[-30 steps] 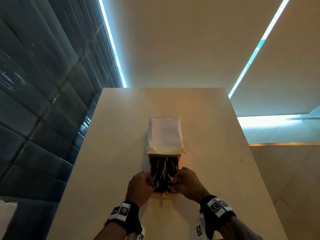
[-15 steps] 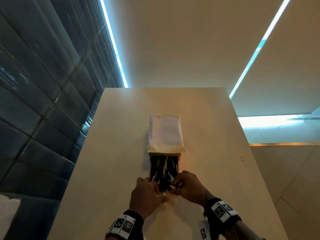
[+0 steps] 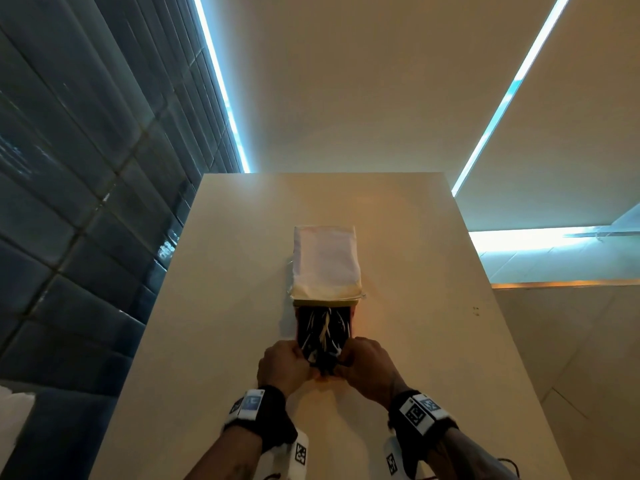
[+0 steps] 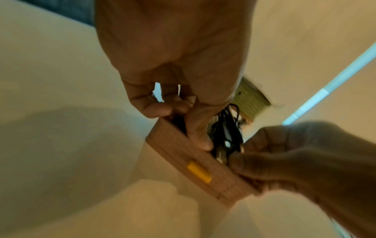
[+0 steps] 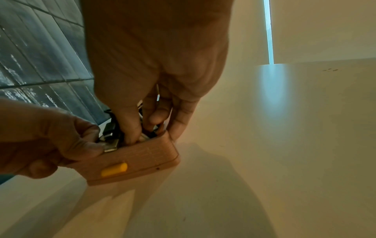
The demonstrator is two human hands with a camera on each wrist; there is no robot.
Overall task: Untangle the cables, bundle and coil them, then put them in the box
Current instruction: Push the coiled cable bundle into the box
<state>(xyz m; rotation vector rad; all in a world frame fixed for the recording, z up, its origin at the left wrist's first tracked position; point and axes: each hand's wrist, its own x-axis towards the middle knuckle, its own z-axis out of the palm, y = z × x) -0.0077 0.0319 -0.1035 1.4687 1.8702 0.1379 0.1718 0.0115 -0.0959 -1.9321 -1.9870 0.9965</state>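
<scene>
An open pink box [image 3: 353, 323] lies lengthwise on the table, its white-topped lid [image 3: 325, 261] tipped back at the far end. Black and white cables [image 3: 323, 332] fill it. My left hand [image 3: 282, 367] grips the near left corner of the box [image 4: 183, 154], thumb inside on a silver plug [image 5: 111, 145]. My right hand [image 3: 367, 367] is at the near right corner, thumb and fingers curled into the cables [image 5: 112, 127], little finger outside the wall. A yellow latch [image 5: 114, 169] sits on the near wall.
The pale table [image 3: 225, 306] is narrow, with edges at left, right and far end. A dark tiled wall [image 3: 69, 202] runs along the left. Something white [image 3: 14, 420] shows at the lower left, off the table.
Both hands stayed at the box's near end. The left hand dipped toward me and came back to the corner. A white plug that hung over the near edge is no longer seen.
</scene>
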